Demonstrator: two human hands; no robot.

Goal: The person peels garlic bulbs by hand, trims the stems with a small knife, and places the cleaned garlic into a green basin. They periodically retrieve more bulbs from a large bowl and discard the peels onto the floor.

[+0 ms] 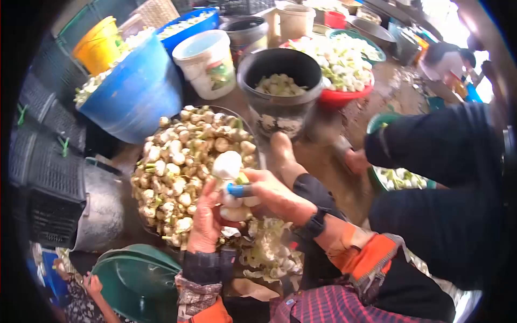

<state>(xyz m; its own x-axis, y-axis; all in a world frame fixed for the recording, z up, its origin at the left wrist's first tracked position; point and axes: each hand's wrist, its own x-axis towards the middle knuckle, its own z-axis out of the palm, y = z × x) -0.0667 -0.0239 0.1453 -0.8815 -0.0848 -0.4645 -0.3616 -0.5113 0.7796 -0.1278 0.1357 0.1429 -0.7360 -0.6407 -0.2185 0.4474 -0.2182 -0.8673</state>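
My left hand (204,220) is closed around several peeled white garlic bulbs (235,212), in front of my chest. A larger clean garlic bulb (227,164) stands up at the top of this cluster, between my two hands. My right hand (280,196) is closed on a small knife with a blue handle (239,190), close against the bulbs; its blade cannot be made out. Just beyond both hands, a wide round basin (257,141) holds a heap of unpeeled, brownish garlic bulbs (188,153). Beneath my hands lies a pile of papery peelings (269,250).
A black bucket (280,110) with some bulbs inside stands ahead, beside a red basin (344,97) heaped with white bulbs. A tilted blue tub (134,91), a white bucket (207,64) and black crates (54,215) are leftward. Another person's legs (431,177) occupy the right.
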